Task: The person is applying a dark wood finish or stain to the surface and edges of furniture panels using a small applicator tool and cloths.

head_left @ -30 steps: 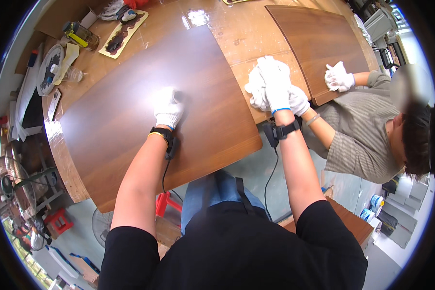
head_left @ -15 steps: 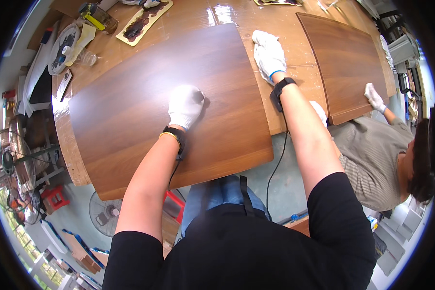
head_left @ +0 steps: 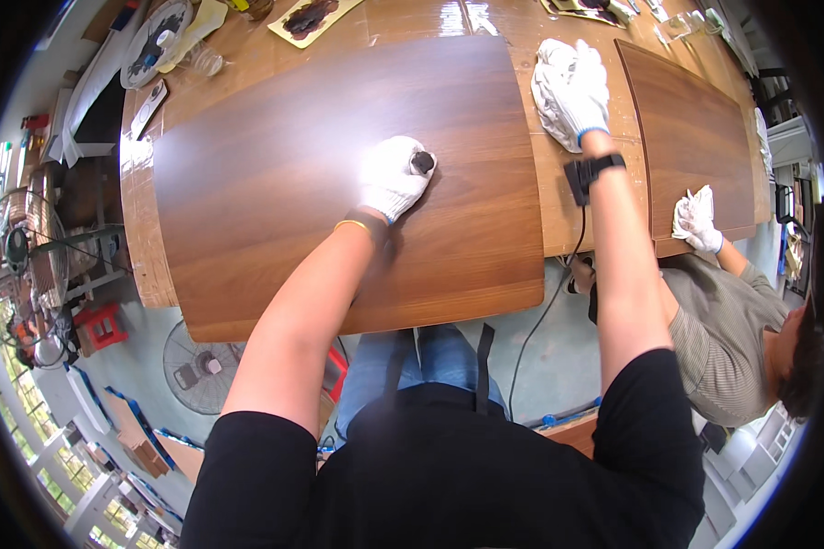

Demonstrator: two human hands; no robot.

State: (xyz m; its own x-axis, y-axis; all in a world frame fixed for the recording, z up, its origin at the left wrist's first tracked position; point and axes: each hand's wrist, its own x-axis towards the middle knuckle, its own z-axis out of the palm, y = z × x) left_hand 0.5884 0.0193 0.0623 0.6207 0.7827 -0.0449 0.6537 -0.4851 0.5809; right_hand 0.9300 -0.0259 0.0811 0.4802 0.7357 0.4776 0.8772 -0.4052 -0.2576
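Observation:
A large dark wood-grain panel [head_left: 275, 174] lies on the workbench in front of me. My left hand [head_left: 392, 176], in a white glove, rests on the panel's middle and is closed on a small dark round object [head_left: 421, 163]. Beyond the panel's right edge, my gloved right hand [head_left: 584, 87] presses on a white cloth [head_left: 549, 87] lying on the lighter bench top [head_left: 568, 215]. A black band with a cable [head_left: 590, 174] sits on my right wrist.
A second dark panel [head_left: 696, 137] lies to the right, where another person's gloved hand [head_left: 698, 220] holds a white cloth at its near edge. Trays with dark stains [head_left: 311, 16], a round tool [head_left: 156, 41] and clutter sit at the bench's far side. A fan [head_left: 201, 371] stands on the floor at lower left.
My right hand has moved from the near right edge of the panel to the far bench top, onto the cloth. My left hand stayed on the panel.

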